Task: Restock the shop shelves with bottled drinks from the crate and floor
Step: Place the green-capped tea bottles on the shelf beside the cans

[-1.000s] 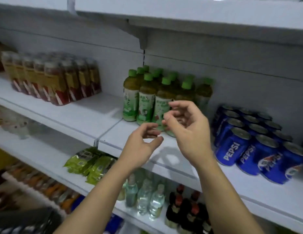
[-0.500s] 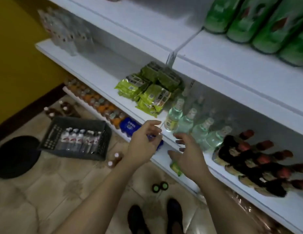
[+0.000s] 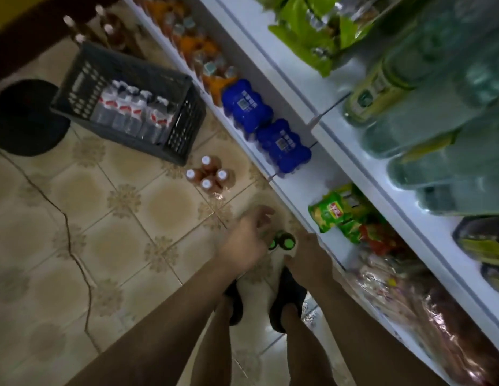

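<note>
Head view, free floor [image 3: 117,246] beside shelf edge [image 3: 294,203], our left hand [image 3: 247,243] loosely spread over green-capped bottles [image 3: 284,242], right hand [image 3: 308,254] pose we cannot tell

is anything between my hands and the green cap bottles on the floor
Nothing visible does. The left hand and right hand flank the green-capped bottles on the tiled floor, with no object in either gap.

The floor tiles [image 3: 114,246] were patterned beige, with brown floral motifs at their corners. The crate [image 3: 84,79] was coloured dark grey, and the clear bottles [image 3: 134,112] in it were banded with red and white labels. Two multipacks [image 3: 247,105] were wrapped in blue. The amber bottles [image 3: 208,178] were capped in white, the dark bottles [image 3: 288,242] in green, and the shelves [image 3: 295,188] were painted white
</note>
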Motion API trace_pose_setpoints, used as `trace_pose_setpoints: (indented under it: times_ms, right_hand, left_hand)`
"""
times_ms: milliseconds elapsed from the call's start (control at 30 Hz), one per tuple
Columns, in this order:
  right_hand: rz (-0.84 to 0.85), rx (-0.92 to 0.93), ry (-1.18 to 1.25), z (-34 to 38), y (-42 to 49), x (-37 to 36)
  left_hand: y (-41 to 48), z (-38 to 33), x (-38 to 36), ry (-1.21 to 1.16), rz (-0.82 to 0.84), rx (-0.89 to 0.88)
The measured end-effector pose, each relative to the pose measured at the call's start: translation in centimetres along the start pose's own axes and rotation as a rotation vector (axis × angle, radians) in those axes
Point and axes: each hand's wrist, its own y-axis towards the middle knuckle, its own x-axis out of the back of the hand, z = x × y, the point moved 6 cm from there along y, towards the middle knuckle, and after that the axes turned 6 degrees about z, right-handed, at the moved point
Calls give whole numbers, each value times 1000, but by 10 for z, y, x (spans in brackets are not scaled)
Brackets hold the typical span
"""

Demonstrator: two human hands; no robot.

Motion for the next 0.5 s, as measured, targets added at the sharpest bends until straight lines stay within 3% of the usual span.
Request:
trace_pose_setpoints:
  times_ms: [267, 500]
  right_hand:
    - [87, -84, -260, -66, 118, -94]
    - [116, -62, -265, -90, 192, -143]
  left_hand:
    - [55, 105, -83, -19, -13, 104]
    - [91, 164, -119, 48, -8, 132]
